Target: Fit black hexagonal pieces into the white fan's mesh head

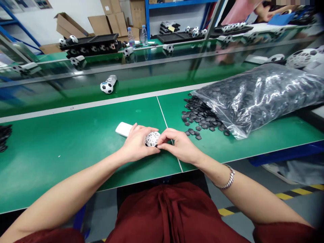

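My left hand [134,144] is wrapped around a white openwork ball-shaped piece [153,138] with a soccer-ball lattice. From behind that hand a flat white bar [123,129] sticks out to the left; whether it joins the ball is hidden. My right hand [182,147] pinches at the ball's right lower edge, thumb and forefinger together. Whatever lies between those fingertips is too small to make out. Right of the hands, small black pentagon pieces [202,114] spill from a clear plastic bag [263,94] full of more of them.
Behind the green worktable [76,145] runs a conveyor belt [141,79] carrying a finished-looking black-and-white ball piece [106,87]. Across it stand black trays [92,44] and water bottles [144,35]. Another person's arm [265,13] is at the upper right. Dark pieces [4,136] lie at far left.
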`<state>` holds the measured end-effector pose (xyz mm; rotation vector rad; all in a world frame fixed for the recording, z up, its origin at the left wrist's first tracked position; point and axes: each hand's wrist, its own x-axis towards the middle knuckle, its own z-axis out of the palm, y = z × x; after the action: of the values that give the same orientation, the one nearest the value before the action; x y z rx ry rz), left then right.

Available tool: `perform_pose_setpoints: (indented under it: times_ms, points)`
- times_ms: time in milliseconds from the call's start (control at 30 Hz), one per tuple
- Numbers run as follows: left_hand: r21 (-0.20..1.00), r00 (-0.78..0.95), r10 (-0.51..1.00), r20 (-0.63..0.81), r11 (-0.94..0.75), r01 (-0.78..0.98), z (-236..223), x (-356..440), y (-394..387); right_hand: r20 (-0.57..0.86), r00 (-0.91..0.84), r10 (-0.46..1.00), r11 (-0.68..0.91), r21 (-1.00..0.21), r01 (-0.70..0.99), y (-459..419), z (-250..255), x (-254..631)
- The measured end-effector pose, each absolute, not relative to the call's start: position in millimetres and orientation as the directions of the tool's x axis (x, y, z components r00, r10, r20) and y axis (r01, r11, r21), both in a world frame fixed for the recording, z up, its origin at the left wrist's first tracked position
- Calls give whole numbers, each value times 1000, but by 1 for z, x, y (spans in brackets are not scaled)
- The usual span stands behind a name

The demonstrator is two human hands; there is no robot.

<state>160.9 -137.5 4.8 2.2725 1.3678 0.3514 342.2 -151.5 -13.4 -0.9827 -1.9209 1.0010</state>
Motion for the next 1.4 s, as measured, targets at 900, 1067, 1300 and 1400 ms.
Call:
perform_pose_setpoints:
  times_ms: [900,1067,1300,1400]
  points:
    - [544,688,725,-28,-566,619,2,149,-145,152,-493,856,466,182,866,-103,-26,425]
    - [657,706,708,24,-543,523,-3,145,-149,129,-461,878,414,282,866,-96,-20,419]
    - [685,653,756,44,-498,532,-9,146,-158,131,-438,889,437,34,899,-87,-9,414]
    - [657,631,775,39,-496,568,-23,142,-158,98,-502,859,492,112,863,-82,-13,407]
